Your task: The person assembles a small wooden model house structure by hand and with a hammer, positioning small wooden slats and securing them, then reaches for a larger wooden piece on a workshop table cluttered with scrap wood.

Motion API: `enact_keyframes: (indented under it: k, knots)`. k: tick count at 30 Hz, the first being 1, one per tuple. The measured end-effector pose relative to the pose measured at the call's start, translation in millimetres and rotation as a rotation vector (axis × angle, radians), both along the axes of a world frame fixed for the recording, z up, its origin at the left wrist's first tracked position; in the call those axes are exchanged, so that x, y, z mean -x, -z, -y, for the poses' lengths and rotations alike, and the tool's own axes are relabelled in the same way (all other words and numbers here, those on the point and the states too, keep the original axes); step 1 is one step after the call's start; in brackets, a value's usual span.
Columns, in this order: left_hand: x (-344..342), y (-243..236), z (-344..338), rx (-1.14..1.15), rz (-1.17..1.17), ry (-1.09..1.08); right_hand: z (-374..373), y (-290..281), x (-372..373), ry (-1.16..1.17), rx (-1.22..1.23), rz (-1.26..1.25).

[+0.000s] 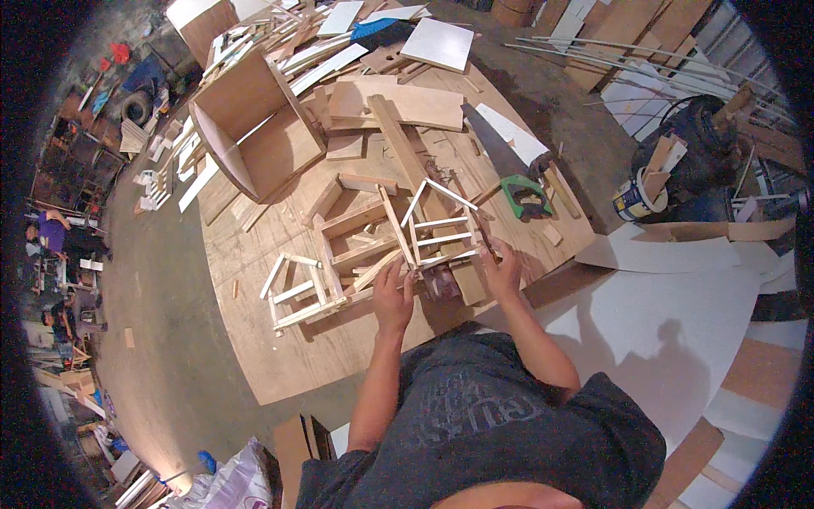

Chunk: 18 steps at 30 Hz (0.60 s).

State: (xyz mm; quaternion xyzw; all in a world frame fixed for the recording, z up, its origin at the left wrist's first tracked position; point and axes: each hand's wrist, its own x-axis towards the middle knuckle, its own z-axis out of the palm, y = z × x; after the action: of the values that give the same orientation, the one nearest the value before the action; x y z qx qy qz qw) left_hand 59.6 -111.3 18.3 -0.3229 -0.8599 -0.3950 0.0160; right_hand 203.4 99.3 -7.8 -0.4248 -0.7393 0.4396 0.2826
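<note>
A small wooden frame (356,231) of pale strips lies on the plywood tabletop, with house-shaped ends of white-edged strips on both sides. My left hand (393,297) is at its near edge, fingertips closed on the strip there. At the frame's right end, my right hand (504,270) has its fingers closed round a slim dark stick (486,244), whose kind I cannot make out. The white-strip end (443,225) stands between my hands. Below it, a reddish-brown see-through thing (438,282) sits beside a small wood block (471,283), partly shadowed.
A green-handled handsaw (526,198) and a hammer (543,166) lie at the right. An open plywood box (259,127) stands at the far left of the plywood tabletop (280,365). Offcuts (398,102) pile at the back. A white bucket (640,199) stands beyond the right edge.
</note>
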Motion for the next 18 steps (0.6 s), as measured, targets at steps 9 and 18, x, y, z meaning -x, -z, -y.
enact_keyframes:
  k: [9,18]
  knots:
    - [5.0,-37.1,44.1,-0.024,0.039,0.060,78.7,-60.8,13.0,-0.246,-0.169,0.082]
    - [43.6,-64.0,163.7,-0.058,0.032,0.078,192.7,-71.8,60.0,-0.321,-0.251,0.037]
